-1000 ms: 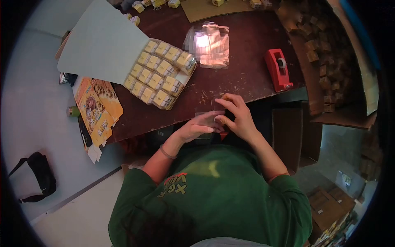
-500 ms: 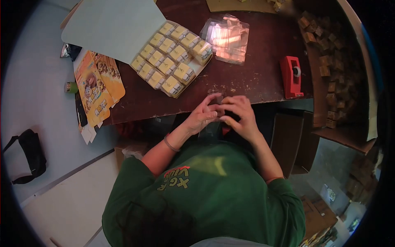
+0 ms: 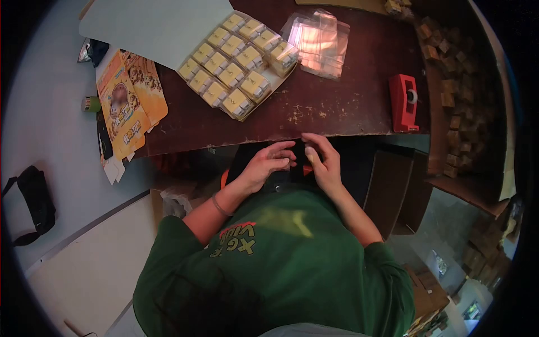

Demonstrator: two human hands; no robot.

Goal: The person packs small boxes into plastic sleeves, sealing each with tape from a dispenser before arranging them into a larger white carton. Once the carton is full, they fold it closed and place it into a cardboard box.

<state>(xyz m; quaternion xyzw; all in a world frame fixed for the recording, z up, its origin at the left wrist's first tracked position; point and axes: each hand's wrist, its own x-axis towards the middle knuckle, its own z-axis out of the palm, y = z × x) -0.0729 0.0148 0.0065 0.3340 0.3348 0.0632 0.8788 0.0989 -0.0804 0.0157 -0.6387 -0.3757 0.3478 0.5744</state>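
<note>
My left hand [image 3: 264,167] is just off the table's front edge, its fingers curled around a small see-through piece, apparently clear plastic [image 3: 287,159]; the exact shape is hard to make out. Beside it, my right hand [image 3: 325,167] has thumb and fingers apart with nothing visible between them. Beyond the hands, an open white carton [image 3: 273,85] holds rows of small clear boxes with yellow tops [image 3: 231,74]. At its right lies a pile of flat clear plastic sleeves [image 3: 325,48].
A red tape dispenser [image 3: 403,104] stands near the table's [image 3: 348,106] right end. Past it, a large cardboard box [image 3: 508,140] contains many small wooden-looking blocks [image 3: 449,101]. Flattened orange printed packaging [image 3: 123,106] lies at the left edge. A dark open box [image 3: 393,188] sits below the table edge.
My hands have moved apart and nearer my body. The fingers of my right hand have come away from the left hand and spread. The view has shifted slightly.
</note>
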